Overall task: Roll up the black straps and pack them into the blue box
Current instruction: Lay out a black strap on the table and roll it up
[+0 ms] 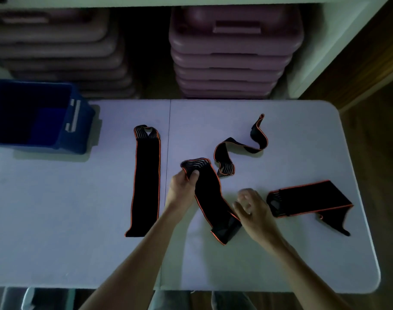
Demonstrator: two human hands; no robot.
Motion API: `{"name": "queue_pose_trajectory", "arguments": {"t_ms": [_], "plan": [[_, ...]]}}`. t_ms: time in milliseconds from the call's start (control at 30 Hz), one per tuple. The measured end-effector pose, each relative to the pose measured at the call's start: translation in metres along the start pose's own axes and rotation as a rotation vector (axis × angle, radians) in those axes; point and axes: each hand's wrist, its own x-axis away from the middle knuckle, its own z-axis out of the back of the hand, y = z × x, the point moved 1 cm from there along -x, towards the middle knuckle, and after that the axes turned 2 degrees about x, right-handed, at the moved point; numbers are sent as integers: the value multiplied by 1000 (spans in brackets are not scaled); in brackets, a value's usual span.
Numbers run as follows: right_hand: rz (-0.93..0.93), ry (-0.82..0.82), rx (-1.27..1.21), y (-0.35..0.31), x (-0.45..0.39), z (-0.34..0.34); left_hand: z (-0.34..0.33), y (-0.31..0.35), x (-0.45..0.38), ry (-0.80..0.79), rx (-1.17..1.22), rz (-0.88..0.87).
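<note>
Left hand [183, 186] raised, fingers and thumb curled in pinch. Right hand [252, 209] lower, blurred, fingers seemingly loosely spread. Both forearms bare, converging.

The four straps, among them the flat one [146, 182] left of the held strap [210, 198], were matt black cloth with orange edging and ribbed ends. The table [79, 209] was smooth, pale plastic, faintly sheened. The box [79, 128], far left of the held strap, was smooth blue plastic. The stacked cases [233, 52] behind looked moulded plastic, matt.
</note>
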Motion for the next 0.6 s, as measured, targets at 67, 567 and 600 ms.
{"name": "queue_pose_trajectory", "arguments": {"t_ms": [67, 567, 600], "plan": [[47, -44, -111, -21, -10, 5, -2, 8, 3, -22, 62, 38], [155, -161, -438, -114, -40, 39, -10, -24, 36, -183, 45, -17], [167, -164, -457, -122, -39, 42, -10, -31, 38, -175, 19, 12]]}}
